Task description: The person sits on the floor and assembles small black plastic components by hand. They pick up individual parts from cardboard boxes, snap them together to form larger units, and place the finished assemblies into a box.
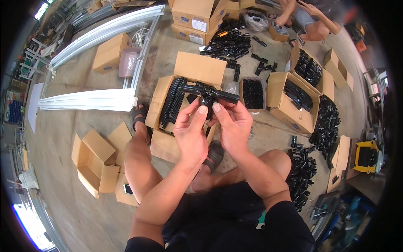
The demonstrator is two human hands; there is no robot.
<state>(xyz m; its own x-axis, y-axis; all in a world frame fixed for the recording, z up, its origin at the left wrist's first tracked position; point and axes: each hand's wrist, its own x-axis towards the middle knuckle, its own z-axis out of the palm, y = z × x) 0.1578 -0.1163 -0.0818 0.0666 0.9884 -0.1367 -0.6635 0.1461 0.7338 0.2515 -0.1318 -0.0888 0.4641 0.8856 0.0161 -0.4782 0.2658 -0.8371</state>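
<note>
Pinching the glossy black plastic-looking T-shaped piece (207,93) at our twelve o'clock between our bare left hand (191,131) and bare right hand (235,129), we should press evenly from both sides, so it neither twists nor slips.

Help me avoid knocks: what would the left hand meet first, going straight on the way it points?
The black fitting that the left hand grips; past it, probably the box flap behind, though depth is unclear.
</note>
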